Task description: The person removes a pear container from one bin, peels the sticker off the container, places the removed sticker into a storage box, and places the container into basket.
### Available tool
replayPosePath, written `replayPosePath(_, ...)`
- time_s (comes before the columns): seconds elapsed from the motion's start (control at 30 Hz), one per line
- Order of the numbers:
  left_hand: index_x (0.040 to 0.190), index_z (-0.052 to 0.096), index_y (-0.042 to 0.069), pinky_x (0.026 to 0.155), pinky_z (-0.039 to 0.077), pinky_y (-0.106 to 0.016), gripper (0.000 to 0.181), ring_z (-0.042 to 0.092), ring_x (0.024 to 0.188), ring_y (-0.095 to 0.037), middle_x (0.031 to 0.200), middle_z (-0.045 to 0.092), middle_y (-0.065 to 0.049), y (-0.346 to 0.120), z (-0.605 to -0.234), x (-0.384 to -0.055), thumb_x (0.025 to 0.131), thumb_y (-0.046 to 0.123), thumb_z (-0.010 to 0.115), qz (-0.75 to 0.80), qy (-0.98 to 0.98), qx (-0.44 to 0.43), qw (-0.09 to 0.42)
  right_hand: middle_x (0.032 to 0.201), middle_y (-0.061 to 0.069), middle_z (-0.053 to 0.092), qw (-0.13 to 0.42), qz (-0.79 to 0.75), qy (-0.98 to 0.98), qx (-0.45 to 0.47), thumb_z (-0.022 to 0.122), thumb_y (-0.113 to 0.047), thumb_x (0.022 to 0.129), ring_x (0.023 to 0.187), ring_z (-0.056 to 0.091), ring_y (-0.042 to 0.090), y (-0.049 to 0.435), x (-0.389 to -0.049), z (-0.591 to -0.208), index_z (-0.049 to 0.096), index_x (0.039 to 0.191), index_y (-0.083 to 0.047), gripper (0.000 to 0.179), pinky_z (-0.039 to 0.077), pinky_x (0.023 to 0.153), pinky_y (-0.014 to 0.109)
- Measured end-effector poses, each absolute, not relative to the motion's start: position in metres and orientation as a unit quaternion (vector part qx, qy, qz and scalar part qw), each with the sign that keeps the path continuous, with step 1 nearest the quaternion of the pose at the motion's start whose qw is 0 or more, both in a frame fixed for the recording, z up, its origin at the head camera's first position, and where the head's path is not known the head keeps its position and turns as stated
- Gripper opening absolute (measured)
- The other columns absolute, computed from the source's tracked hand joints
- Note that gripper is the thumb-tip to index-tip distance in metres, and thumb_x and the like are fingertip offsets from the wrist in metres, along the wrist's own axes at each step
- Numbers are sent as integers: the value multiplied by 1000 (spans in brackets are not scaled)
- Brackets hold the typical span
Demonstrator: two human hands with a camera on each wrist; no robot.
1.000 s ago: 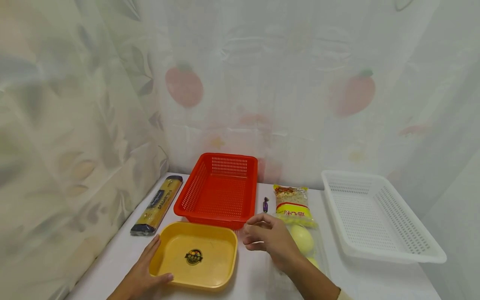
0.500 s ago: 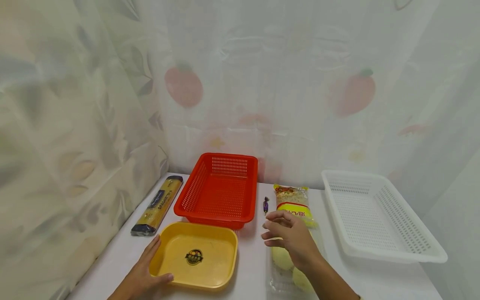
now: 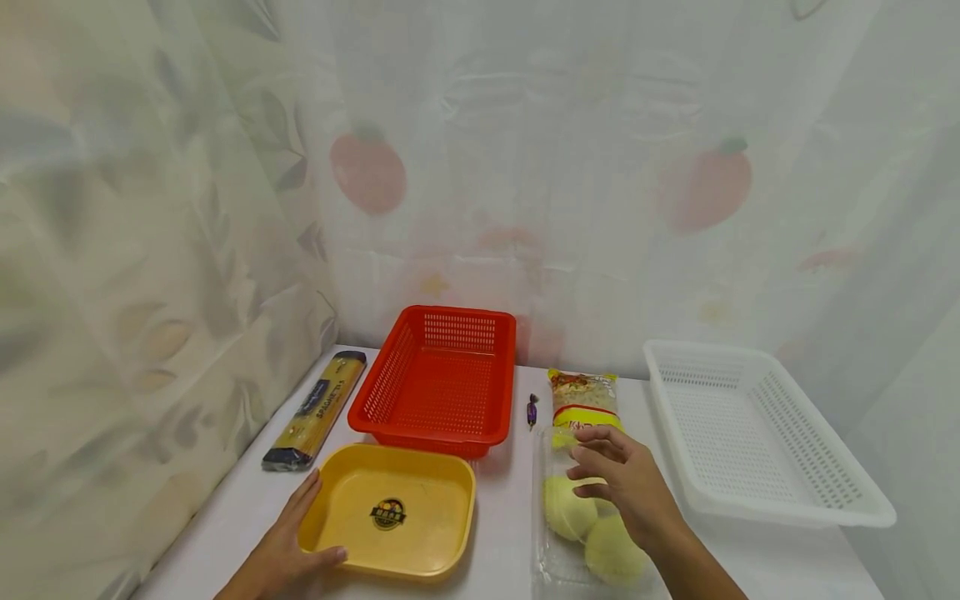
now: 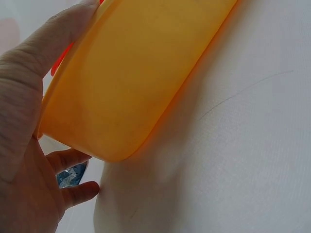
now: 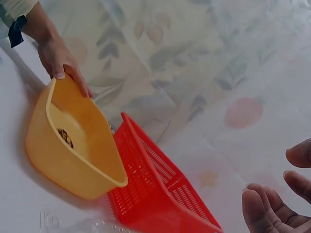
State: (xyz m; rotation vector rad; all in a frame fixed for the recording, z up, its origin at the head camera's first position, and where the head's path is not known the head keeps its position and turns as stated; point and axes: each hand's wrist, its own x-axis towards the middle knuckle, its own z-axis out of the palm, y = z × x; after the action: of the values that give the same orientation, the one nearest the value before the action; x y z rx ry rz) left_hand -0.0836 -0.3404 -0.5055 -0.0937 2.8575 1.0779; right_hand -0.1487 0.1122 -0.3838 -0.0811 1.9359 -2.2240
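My left hand (image 3: 288,542) holds the left end of a yellow plastic basin (image 3: 435,500), thumb at the near rim and fingers along the left side. In the left wrist view the basin's outer wall (image 4: 131,73) shows beside the thumb. The basin has a round printed label inside. My right hand (image 3: 626,483) hovers with loosely bent fingers and nothing in them. Below it lies a clear plastic box (image 3: 551,567) with pale yellow-green round pieces (image 3: 568,507), partly hidden by the hand. Behind the box is a bag of dried noodles (image 3: 581,392).
A red plastic basket (image 3: 450,387) stands behind the basin, close to it. On the left lies a pack of spaghetti (image 3: 315,412). A small purple wrapped candy (image 3: 532,410) lies right of the red basket. A white basket (image 3: 750,425) stands at the right.
My right hand has moved right, away from the yellow basin and over the clear box, uncovering more of the round pieces. The left hand and the basin stay in place.
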Motion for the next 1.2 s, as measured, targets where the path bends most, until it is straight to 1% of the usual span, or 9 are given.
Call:
replayPosePath(0.17, 152, 12, -3, 103, 19, -67, 112, 14, 138, -47, 157, 5, -24, -340, -505, -84, 77, 47, 77, 352, 934, -36, 42, 107, 20, 59, 87, -741, 665, -25, 69, -10, 88, 89, 62, 39, 119, -149, -389, 56, 114, 1, 31, 56, 72, 46)
replayPosePath(0.27, 153, 11, -2, 104, 17, -66, 112, 12, 138, -46, 157, 4, -24, -340, -506, -86, 77, 48, 77, 355, 933, -42, 50, 109, 19, 59, 80, -736, 672, -24, 69, -11, 89, 90, 62, 39, 124, -151, -392, 56, 115, 0, 31, 56, 72, 46)
replayPosePath(0.43, 153, 10, -2, 104, 17, -66, 112, 12, 138, -47, 157, 3, -23, -341, -507, -86, 77, 47, 77, 356, 932, -40, 54, 113, 20, 56, 66, -721, 689, -33, 68, -13, 90, 93, 61, 42, 133, -152, -395, 55, 117, 1, 33, 55, 73, 46)
replayPosePath(0.67, 152, 13, -3, 103, 19, -67, 111, 13, 138, -48, 157, 5, -24, -341, -506, -84, 77, 46, 78, 347, 937, -31, 43, 117, 23, 55, 53, -708, 703, -28, 68, -16, 91, 93, 62, 36, 147, -154, -398, 54, 118, 1, 35, 55, 76, 47)
replayPosePath(0.83, 153, 12, -2, 103, 19, -66, 112, 12, 138, -48, 157, 5, -23, -341, -506, -84, 77, 47, 77, 343, 937, -39, 48, 115, 22, 57, 46, -695, 718, -15, 67, -18, 92, 94, 62, 35, 159, -154, -401, 54, 121, 1, 37, 56, 75, 43)
replayPosePath(0.93, 153, 12, -2, 103, 20, -66, 113, 14, 138, -47, 157, 6, -23, -340, -506, -84, 76, 49, 77, 342, 938, -42, 46, 112, 20, 59, 43, -690, 722, -3, 67, -19, 92, 94, 62, 34, 165, -154, -403, 54, 122, 0, 38, 56, 75, 41)
replayPosePath(1.2, 152, 12, -4, 103, 19, -66, 111, 14, 137, -48, 157, 6, -24, -340, -505, -83, 77, 45, 78, 346, 937, -27, 37, 109, 16, 60, 33, -672, 739, 0, 64, -20, 94, 95, 62, 31, 181, -155, -412, 51, 125, 0, 39, 55, 76, 39)
